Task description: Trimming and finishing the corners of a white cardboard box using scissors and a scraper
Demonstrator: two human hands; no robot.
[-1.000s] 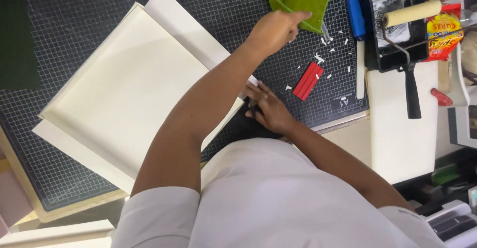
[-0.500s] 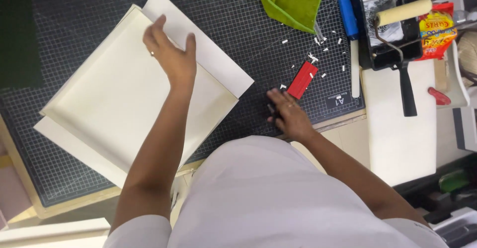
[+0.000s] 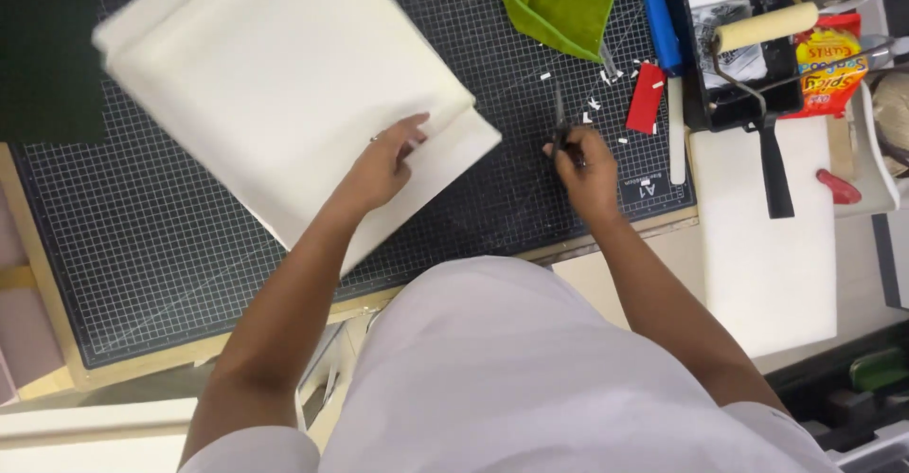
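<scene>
Left hand: the left hand (image 3: 383, 165) lies flat, fingers spread, on the large cream rectangular fabric-covered board (image 3: 284, 85), near that board's lower right edge; it presses and does not clasp
Right hand: the right hand (image 3: 589, 165) is curled shut around the dark handles of a small pair of black scissors (image 3: 561, 124), whose blades point away from the palm, up the mat
Cream board: under the left palm, tilted on the dark green gridded cutting mat (image 3: 170, 246), well apart from the scissors
Beyond the right fingertips: small white paper scraps (image 3: 606, 80), a red flat rectangular cutter (image 3: 647, 97) and a blue-handled tool (image 3: 661, 28)
Further up: a green folded cloth (image 3: 561, 0)
Right of the right hand: a black tray (image 3: 705, 104) bearing a cream foam paint roller (image 3: 765, 26)
</scene>
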